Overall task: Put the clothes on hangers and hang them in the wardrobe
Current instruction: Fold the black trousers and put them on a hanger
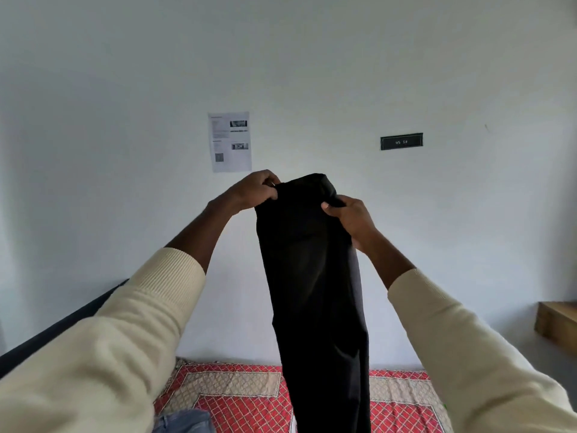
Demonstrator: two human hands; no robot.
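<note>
here both hands are pinching the top of the black trousers (312,276), left hand (254,190) and right hand (351,215) curled on its corners, the cloth hanging above the bed (237,392).

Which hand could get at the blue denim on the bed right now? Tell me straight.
Probably neither right away. The left hand and right hand both grip the top of the black trousers, held high. The blue denim lies low on the left, so the left hand looks nearer once freed.
</note>
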